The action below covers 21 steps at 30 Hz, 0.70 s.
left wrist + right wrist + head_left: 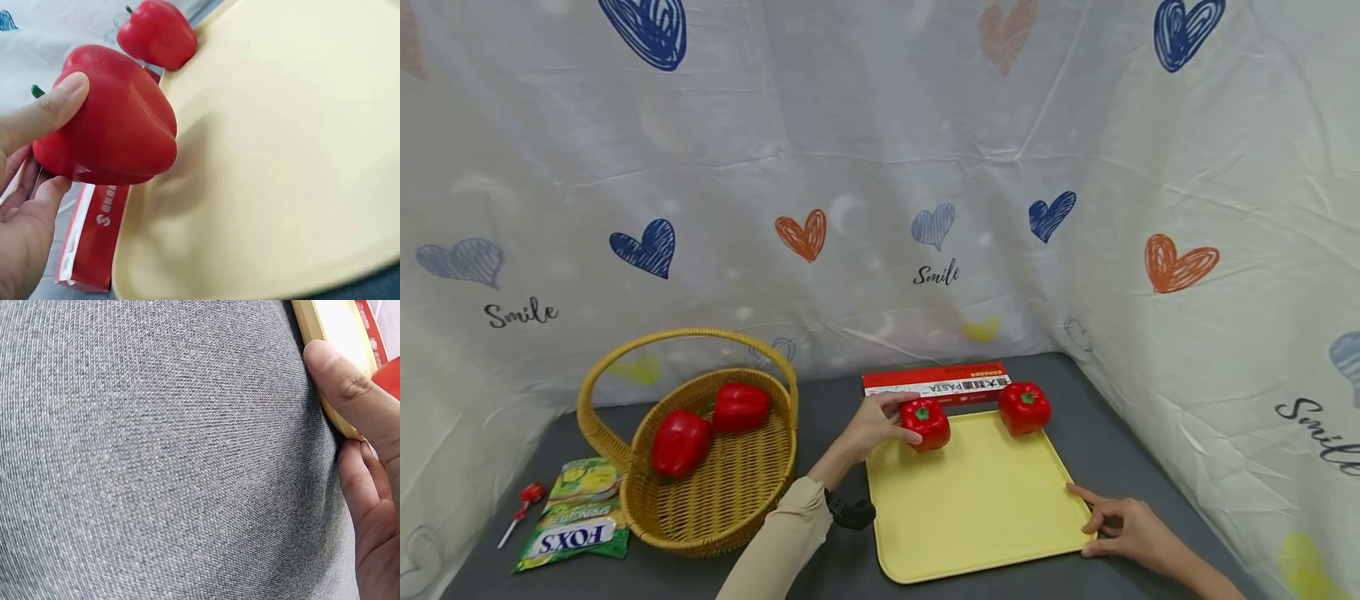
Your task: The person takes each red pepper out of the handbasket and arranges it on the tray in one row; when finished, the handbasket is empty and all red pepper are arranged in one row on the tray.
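My left hand (870, 427) grips a red bell pepper (929, 425) with a green stem, over the far left corner of the yellow tray (977, 500). In the left wrist view the thumb presses one side of this bell pepper (119, 119) and the fingers lie beneath. At the tray's near right corner, my right hand (1127, 531) holds the rim between thumb and fingers; the right wrist view shows the thumb against the tray's edge (337, 412). Another red bell pepper (1025, 408) sits at the tray's far right corner.
Behind the tray lies a red pasta box (955, 379). A wicker basket (760, 492) with a tall handle holds two red bell peppers (681, 444) on the left. Beside it are a green candy bag (580, 517) and a red lollipop (531, 493). A patterned curtain surrounds the grey table.
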Tool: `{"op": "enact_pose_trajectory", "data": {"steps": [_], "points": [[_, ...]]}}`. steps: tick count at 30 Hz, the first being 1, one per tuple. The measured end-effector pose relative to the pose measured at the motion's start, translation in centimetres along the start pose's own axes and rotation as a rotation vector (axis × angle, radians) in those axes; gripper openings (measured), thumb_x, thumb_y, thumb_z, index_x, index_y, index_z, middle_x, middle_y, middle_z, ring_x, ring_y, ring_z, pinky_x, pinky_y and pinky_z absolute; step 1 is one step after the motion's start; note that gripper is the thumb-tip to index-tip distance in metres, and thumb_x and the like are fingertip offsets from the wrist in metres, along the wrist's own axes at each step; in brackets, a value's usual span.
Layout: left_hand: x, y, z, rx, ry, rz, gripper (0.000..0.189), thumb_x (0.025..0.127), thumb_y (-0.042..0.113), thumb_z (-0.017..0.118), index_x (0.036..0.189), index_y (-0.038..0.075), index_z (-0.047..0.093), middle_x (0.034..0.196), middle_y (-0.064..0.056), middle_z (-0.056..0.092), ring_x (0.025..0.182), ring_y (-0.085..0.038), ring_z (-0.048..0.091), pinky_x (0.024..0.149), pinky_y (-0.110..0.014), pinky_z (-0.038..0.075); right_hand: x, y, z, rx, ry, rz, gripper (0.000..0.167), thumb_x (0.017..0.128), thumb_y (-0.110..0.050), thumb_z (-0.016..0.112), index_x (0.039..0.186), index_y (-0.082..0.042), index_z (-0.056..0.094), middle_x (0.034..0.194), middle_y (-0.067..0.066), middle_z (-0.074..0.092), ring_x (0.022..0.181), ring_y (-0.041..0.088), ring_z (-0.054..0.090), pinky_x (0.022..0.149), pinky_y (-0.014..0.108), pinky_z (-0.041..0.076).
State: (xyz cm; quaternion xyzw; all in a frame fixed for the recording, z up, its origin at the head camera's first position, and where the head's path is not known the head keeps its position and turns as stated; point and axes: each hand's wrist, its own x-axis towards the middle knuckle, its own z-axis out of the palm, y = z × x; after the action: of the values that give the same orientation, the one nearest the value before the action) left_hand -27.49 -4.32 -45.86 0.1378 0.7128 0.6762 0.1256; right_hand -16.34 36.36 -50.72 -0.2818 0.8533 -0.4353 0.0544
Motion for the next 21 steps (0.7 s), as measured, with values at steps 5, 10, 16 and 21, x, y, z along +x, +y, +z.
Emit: {"op": "enact_pose_trajectory", "data": {"steps": [5,10,16,21], "points": [[1.8,-0.4,1.6,-0.018,-0.035,-0.033,0.061,0.073,-0.011,0.077,0.13,-0.003,0.058,0.137,-0.016,0.052,0.131,-0.033,0.043,0.102,-0.037,0.042,-0.1,0.0,0.2,0.015,-0.007,0.034,0.015,0.074,-0.021,0.081,0.079,-0.015,0.069,0.132,-0.02,0.047,0.113,-0.013,0.043,0.07,0.016,0.054],[3.6,-0.1,3.4,-0.013,-0.069,-0.011,0.062,0.072,-0.011,0.077,0.131,-0.002,0.057,0.139,-0.014,0.051,0.133,-0.029,0.042,0.106,-0.037,0.037,0.0,-0.1,0.3,-0.023,0.007,0.049,0.016,0.073,-0.023,0.081,0.078,-0.016,0.068,0.134,-0.006,0.053,0.112,-0.012,0.045,0.071,0.016,0.054],[5.0,-0.1,5.5,-0.042,-0.09,-0.004,0.062,0.072,-0.013,0.076,0.131,-0.004,0.056,0.136,-0.014,0.053,0.126,-0.027,0.05,0.102,-0.034,0.043,0.1,-0.2,0.3,-0.028,0.012,0.042,0.016,0.074,-0.023,0.081,0.078,-0.015,0.067,0.132,0.013,0.055,0.112,-0.01,0.046,0.072,0.017,0.054],[5.8,-0.5,6.9,-0.077,-0.085,0.011,0.063,0.074,-0.015,0.073,0.133,-0.007,0.052,0.138,-0.019,0.05,0.125,-0.028,0.051,0.1,-0.033,0.045,0.0,-0.2,0.1,-0.028,0.012,0.053,0.017,0.074,-0.023,0.081,0.078,-0.016,0.067,0.133,0.016,0.054,0.114,-0.012,0.043,0.072,0.016,0.054]]}}
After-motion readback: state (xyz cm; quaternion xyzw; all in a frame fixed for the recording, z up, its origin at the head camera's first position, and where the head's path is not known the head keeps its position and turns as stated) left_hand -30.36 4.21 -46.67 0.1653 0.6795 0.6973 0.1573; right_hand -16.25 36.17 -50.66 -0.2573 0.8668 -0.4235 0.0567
